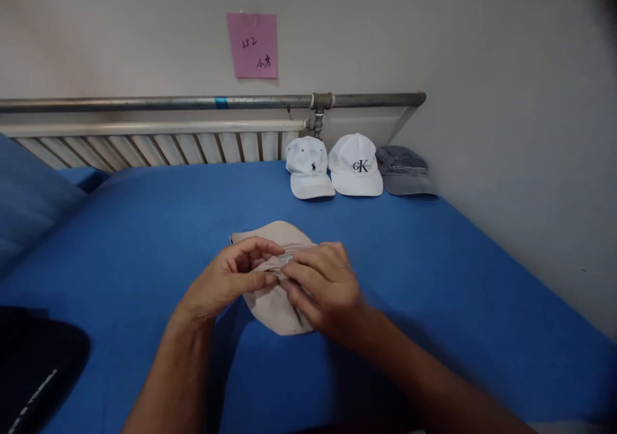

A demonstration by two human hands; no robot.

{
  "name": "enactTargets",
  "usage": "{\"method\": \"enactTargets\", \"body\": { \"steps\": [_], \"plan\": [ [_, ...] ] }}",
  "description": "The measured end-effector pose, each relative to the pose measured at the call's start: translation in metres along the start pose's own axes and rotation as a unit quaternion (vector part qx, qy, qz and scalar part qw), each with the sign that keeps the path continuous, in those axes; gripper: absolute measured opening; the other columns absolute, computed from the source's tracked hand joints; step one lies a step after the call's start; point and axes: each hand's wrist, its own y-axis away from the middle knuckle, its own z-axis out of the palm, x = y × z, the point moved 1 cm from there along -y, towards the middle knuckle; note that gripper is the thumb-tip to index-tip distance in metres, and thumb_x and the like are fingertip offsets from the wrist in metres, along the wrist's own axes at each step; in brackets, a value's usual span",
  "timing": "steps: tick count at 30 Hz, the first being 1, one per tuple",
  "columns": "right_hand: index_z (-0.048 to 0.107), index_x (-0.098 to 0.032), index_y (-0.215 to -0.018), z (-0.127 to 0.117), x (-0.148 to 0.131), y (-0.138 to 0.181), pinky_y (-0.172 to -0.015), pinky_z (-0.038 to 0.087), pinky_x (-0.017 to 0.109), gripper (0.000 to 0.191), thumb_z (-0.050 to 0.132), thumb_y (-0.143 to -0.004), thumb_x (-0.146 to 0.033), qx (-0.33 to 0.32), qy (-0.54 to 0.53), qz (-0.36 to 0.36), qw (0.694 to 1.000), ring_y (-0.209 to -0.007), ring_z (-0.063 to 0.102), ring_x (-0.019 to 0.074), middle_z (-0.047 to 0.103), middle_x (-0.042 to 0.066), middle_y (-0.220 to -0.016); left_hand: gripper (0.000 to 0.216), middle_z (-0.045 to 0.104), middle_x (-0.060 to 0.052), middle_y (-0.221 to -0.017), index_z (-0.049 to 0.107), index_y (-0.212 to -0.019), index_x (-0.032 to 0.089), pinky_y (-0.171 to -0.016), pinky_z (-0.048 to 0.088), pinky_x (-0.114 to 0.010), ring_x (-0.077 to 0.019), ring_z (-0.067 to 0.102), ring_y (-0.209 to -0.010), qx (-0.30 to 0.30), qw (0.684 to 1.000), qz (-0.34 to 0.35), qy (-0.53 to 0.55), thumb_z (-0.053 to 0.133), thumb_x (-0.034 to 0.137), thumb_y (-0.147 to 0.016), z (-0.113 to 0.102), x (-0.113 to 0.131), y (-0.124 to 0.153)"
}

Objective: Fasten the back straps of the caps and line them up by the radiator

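Note:
A beige cap lies on the blue sheet in front of me. My left hand pinches the cap's strap area with thumb and fingers curled. Fingers of my right hand are closed on the same spot from the other side, where a small metal buckle shows between the two hands. Both hands cover much of the cap's middle.
Three caps stand in a row at the back: a pale blue one, a white one with black letters and a grey one. A metal rail and a pink note are behind. A dark object lies lower left.

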Motion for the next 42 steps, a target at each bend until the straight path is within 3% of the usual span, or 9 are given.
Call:
{"method": "enactTargets", "body": {
  "steps": [8,12,16,21,26,32,36,42],
  "plan": [
    [0.060,-0.017,-0.088,0.005,0.000,0.002,-0.079,0.042,0.036,0.007,0.056,-0.083,-0.013,-0.012,-0.009,0.052,0.999,-0.087,0.059,0.0198,0.066,0.007,-0.090,0.030,0.068,-0.001,-0.089,0.068,-0.101,0.020,-0.066,0.049,-0.019,-0.0100,0.060,-0.074,0.008,1.000,-0.011,0.007,0.075,0.015,-0.072,-0.001,-0.007,-0.002],
    [0.055,-0.018,-0.075,0.006,0.000,0.002,-0.077,0.042,0.036,0.010,0.055,-0.079,-0.009,-0.002,-0.035,0.050,0.998,-0.083,0.059,0.0190,0.065,0.006,-0.085,0.029,0.068,-0.001,-0.083,0.070,-0.098,0.020,-0.067,0.049,-0.018,-0.0096,0.062,-0.073,0.011,1.000,-0.013,0.027,0.078,0.016,-0.070,0.002,-0.004,-0.003],
    [0.054,-0.020,-0.075,0.004,0.004,0.004,-0.078,0.042,0.035,0.012,0.057,-0.076,-0.008,0.023,-0.099,0.043,0.994,-0.080,0.061,0.0167,0.067,0.003,-0.086,0.026,0.068,-0.001,-0.079,0.070,-0.094,0.018,-0.063,0.049,-0.018,-0.0098,0.062,-0.069,0.030,0.999,-0.012,0.038,0.077,0.017,-0.069,0.004,-0.001,-0.004],
    [0.057,-0.022,-0.081,0.003,0.010,0.004,-0.078,0.042,0.035,0.011,0.057,-0.081,-0.011,-0.017,-0.154,0.012,0.988,-0.070,0.059,0.0142,0.068,-0.002,-0.074,0.027,0.067,0.000,-0.076,0.070,-0.095,0.018,-0.061,0.049,-0.018,-0.0092,0.061,-0.066,0.031,0.999,-0.024,0.034,0.077,0.016,-0.069,0.004,-0.001,-0.004],
    [0.061,-0.022,-0.079,0.004,0.013,0.003,-0.077,0.046,0.036,0.005,0.061,-0.084,-0.021,0.001,-0.218,0.104,0.970,-0.071,0.059,0.0152,0.065,0.000,-0.070,0.027,0.068,-0.001,-0.077,0.069,-0.095,0.018,-0.062,0.049,-0.020,-0.0100,0.062,-0.067,0.036,0.998,-0.028,0.041,0.078,0.018,-0.069,0.003,-0.003,-0.004],
    [0.064,-0.021,-0.078,0.007,0.012,0.006,-0.071,0.051,0.033,0.006,0.064,-0.079,-0.015,0.037,-0.248,0.172,0.953,-0.070,0.062,0.0157,0.067,0.002,-0.072,0.024,0.068,-0.001,-0.076,0.068,-0.092,0.017,-0.063,0.049,-0.020,-0.0101,0.062,-0.068,0.054,0.997,-0.041,0.030,0.077,0.018,-0.069,0.004,-0.002,-0.005],
    [0.064,-0.021,-0.078,0.005,0.012,0.005,-0.071,0.051,0.032,0.010,0.063,-0.077,-0.011,0.047,-0.254,0.183,0.949,-0.070,0.063,0.0149,0.068,0.001,-0.075,0.024,0.066,0.001,-0.072,0.068,-0.091,0.017,-0.061,0.047,-0.019,-0.0088,0.059,-0.064,0.064,0.997,-0.039,0.025,0.077,0.017,-0.069,0.004,-0.003,-0.005],
    [0.061,-0.019,-0.071,0.004,0.014,0.003,-0.064,0.047,0.029,0.015,0.054,-0.073,-0.006,0.008,-0.208,0.169,0.964,-0.060,0.057,0.0125,0.063,-0.001,-0.066,0.026,0.065,0.002,-0.073,0.068,-0.091,0.017,-0.062,0.047,-0.019,-0.0080,0.059,-0.065,0.068,0.996,-0.048,0.021,0.078,0.018,-0.067,0.007,-0.003,-0.005]
  ]
}}
